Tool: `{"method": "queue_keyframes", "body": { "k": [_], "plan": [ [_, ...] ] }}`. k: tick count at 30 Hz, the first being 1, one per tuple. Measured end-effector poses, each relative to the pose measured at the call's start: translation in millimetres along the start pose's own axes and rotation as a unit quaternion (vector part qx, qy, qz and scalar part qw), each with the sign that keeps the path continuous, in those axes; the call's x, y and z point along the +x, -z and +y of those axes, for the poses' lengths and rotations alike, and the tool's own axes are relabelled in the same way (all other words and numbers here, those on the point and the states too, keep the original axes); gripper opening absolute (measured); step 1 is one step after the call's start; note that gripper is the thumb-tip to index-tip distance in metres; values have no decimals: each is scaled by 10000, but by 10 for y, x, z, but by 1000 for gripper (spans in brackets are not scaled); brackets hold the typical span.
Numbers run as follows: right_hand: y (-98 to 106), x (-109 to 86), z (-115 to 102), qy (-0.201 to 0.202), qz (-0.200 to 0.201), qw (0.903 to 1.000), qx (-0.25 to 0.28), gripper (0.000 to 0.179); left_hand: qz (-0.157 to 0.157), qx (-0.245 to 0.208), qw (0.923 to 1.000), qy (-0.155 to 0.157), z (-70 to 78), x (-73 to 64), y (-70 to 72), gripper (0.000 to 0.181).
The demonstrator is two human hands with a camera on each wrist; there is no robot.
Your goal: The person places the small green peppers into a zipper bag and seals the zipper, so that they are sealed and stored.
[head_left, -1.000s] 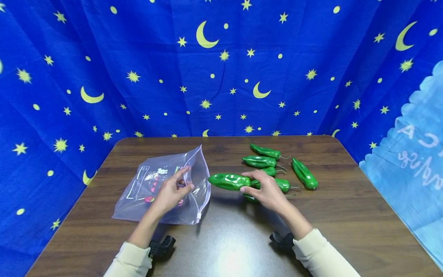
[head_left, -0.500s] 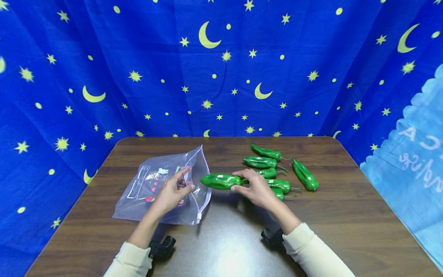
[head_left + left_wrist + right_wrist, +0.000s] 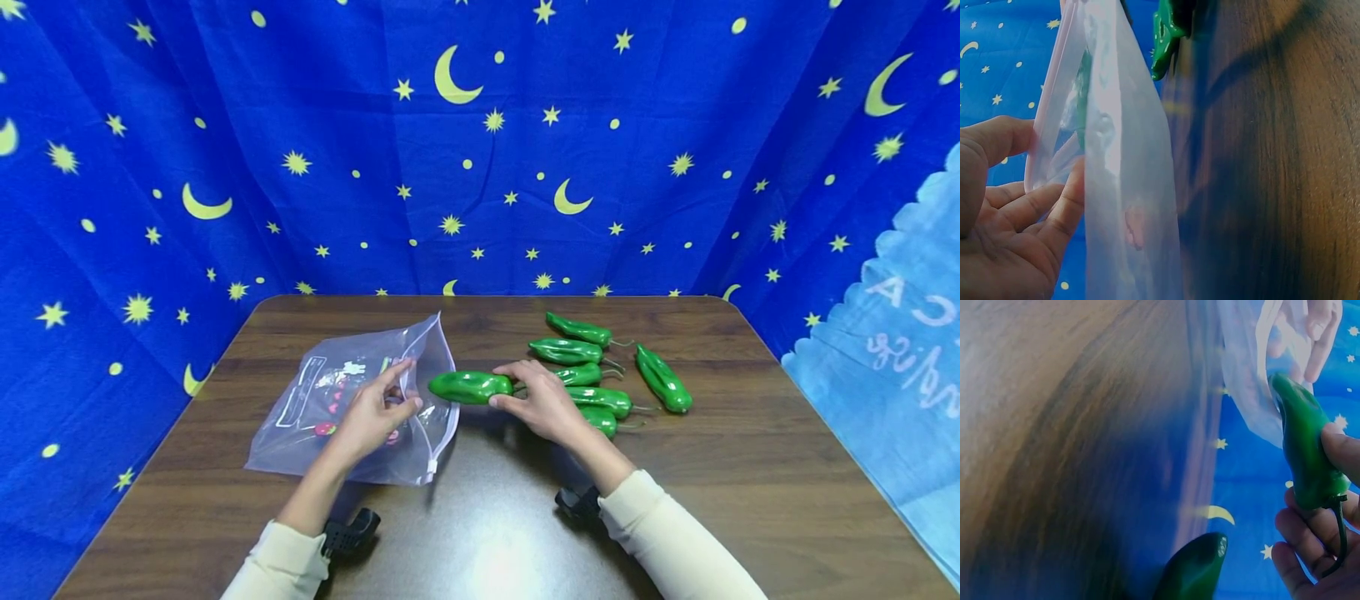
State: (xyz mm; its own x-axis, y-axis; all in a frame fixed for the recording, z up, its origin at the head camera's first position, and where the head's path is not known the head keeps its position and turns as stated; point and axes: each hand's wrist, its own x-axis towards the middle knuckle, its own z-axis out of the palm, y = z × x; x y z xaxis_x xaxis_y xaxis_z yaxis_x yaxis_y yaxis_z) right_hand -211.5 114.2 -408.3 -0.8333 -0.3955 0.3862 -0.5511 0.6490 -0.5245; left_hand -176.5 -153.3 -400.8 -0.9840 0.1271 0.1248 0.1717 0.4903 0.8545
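Note:
A translucent zip-lock bag printed with small pink and white figures lies on the left of the table, its mouth spread toward the right. My left hand pinches the upper layer at the mouth; in the left wrist view the thumb and fingers are at the zip edge. Between thumb and fingers my right hand grips a glossy green pepper by its stem end. The pepper's tip is at the bag's mouth, pointing left, and the right wrist view shows its stem hanging by the palm.
Several more green peppers lie in a column right of the bag, partly behind the right hand. A single pepper lies apart, farther right. Blue star-patterned cloth hangs behind the wooden table.
My right hand has moved left with the pepper, bringing its tip from the bag's edge into the mouth opening. The left hand and bag stay nearly still.

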Motion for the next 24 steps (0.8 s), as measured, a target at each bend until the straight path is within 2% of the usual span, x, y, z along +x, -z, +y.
{"method": "queue_keyframes", "body": {
  "k": [13,24],
  "plan": [
    [-128,63,-11,77,7,9998,-187,46,-34,-36,10000,51,10,-4,-6,65],
    [-220,96,-9,349,86,9987,-363,44,-117,-18,9998,173,20,-8,-27,67]
  ]
}}
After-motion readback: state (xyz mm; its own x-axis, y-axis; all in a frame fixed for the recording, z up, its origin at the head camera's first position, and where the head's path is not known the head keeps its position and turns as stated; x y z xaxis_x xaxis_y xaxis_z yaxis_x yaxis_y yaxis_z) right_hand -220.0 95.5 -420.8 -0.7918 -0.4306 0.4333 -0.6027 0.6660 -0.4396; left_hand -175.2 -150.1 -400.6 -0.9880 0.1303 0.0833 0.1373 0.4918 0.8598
